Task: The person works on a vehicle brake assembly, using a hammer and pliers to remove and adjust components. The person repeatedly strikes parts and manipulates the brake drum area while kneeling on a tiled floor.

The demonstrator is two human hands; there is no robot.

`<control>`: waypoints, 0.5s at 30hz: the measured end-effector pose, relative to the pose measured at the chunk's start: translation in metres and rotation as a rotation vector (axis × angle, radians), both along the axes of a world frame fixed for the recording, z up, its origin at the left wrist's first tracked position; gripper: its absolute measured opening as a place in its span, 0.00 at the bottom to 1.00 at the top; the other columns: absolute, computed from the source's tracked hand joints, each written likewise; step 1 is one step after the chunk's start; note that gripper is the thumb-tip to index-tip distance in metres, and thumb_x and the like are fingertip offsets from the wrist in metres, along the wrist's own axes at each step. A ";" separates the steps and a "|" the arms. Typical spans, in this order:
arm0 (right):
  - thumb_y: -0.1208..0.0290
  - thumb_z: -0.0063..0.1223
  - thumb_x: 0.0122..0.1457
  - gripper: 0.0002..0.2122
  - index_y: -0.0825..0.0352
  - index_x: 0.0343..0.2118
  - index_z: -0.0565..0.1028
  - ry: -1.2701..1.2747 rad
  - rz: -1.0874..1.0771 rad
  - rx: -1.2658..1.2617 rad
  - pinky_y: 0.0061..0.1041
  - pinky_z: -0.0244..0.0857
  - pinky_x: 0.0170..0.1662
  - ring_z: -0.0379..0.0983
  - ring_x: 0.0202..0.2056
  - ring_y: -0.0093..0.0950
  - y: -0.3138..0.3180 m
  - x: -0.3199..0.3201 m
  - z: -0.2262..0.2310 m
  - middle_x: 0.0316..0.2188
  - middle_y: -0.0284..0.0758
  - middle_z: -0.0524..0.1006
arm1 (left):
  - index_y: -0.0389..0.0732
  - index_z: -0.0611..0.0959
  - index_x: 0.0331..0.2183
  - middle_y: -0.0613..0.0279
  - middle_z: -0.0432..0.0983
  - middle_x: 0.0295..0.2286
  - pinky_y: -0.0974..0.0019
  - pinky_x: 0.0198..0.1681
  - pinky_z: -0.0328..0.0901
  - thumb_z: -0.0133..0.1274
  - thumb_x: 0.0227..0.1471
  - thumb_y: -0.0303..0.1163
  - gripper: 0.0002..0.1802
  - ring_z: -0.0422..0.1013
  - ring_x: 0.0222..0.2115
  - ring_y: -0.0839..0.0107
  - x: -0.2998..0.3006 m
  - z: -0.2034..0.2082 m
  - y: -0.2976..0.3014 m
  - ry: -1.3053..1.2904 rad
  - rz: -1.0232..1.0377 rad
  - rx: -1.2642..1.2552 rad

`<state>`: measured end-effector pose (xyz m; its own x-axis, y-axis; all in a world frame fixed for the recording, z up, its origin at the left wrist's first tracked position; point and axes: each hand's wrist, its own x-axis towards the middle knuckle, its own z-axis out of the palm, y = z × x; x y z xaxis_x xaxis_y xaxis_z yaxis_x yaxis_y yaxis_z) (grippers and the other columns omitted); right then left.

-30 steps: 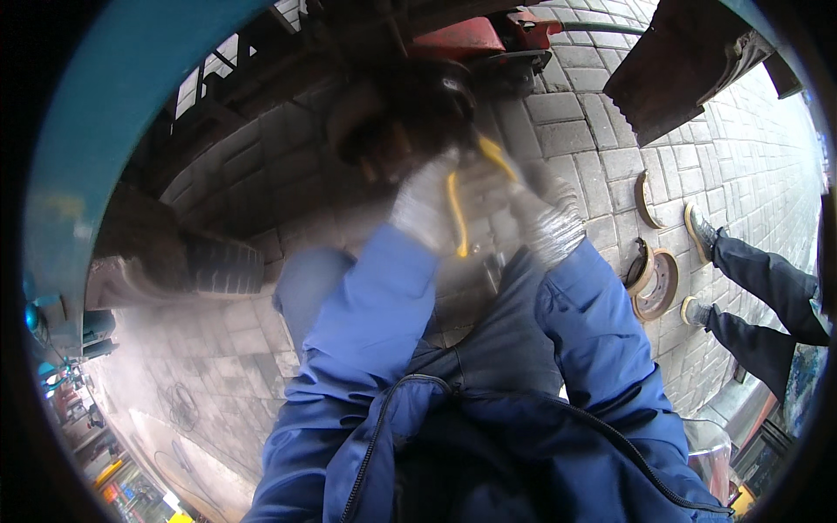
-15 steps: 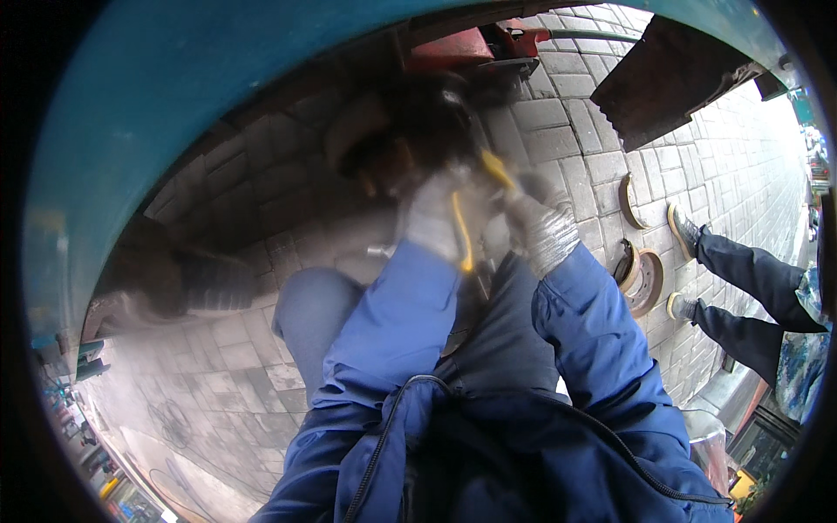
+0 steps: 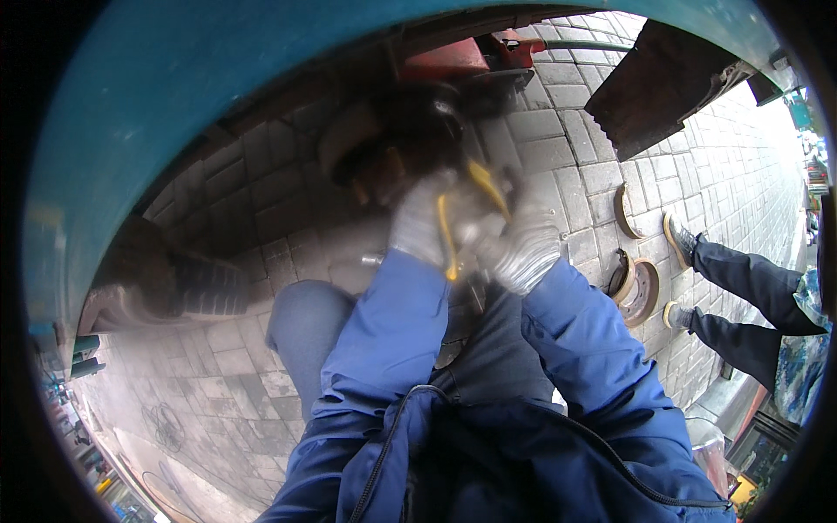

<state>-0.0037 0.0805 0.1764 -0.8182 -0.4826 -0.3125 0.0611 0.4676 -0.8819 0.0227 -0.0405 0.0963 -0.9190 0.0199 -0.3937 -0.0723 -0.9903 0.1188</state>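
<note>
My left hand, in a pale grey glove, is in front of a dark round wheel hub beneath the teal vehicle body. Close to it on the right is my gloved right hand. Between the hands two curved yellow strips show, like tool handles, though blur hides what they belong to. Both hands look closed, with their fingertips smeared by motion. A small shiny metal piece sticks out beside my left wrist.
A teal panel arches overhead. A red jack stands beyond the hub; a tyre is at left. On the paving lie a curved brake shoe and a brake drum. A rusty plate hangs far right. Someone's legs are near.
My right hand has shifted slightly left and down, closer to my left hand. The left hand has moved a little left. The yellow strips have shifted left with the hands.
</note>
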 end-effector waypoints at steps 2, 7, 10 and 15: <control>0.49 0.70 0.39 0.57 0.71 0.65 0.44 0.272 0.220 0.553 0.35 0.64 0.57 0.66 0.55 0.42 -0.002 0.001 0.021 0.57 0.54 0.61 | 0.24 0.69 0.47 0.35 0.68 0.47 0.49 0.57 0.61 0.50 0.46 0.36 0.30 0.67 0.49 0.47 -0.002 0.001 -0.003 -0.027 -0.014 0.048; 0.37 0.70 0.28 0.68 0.73 0.65 0.40 0.254 0.452 0.871 0.34 0.61 0.59 0.59 0.60 0.47 -0.024 -0.002 0.047 0.63 0.57 0.47 | 0.27 0.71 0.47 0.40 0.71 0.44 0.51 0.54 0.64 0.49 0.48 0.33 0.26 0.69 0.45 0.49 -0.003 -0.003 -0.005 -0.096 0.075 0.072; 0.39 0.69 0.30 0.66 0.72 0.65 0.39 0.125 0.556 0.928 0.31 0.63 0.57 0.61 0.60 0.44 -0.030 -0.013 0.048 0.64 0.57 0.46 | 0.29 0.72 0.46 0.42 0.73 0.41 0.51 0.53 0.65 0.50 0.48 0.32 0.24 0.70 0.43 0.49 -0.003 -0.012 -0.006 -0.065 0.022 0.112; 0.41 0.68 0.34 0.63 0.72 0.65 0.40 0.116 0.642 0.953 0.32 0.65 0.56 0.63 0.58 0.45 -0.031 -0.023 0.048 0.63 0.58 0.48 | 0.28 0.73 0.45 0.42 0.73 0.40 0.52 0.51 0.66 0.50 0.48 0.32 0.23 0.71 0.42 0.50 -0.010 -0.025 -0.004 -0.130 0.067 -0.026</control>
<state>-0.0264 0.0496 0.2240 -0.5553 -0.4289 -0.7126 -0.4874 0.8620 -0.1390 0.0131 -0.0449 0.0718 -0.8590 -0.0515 -0.5093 -0.0224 -0.9902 0.1380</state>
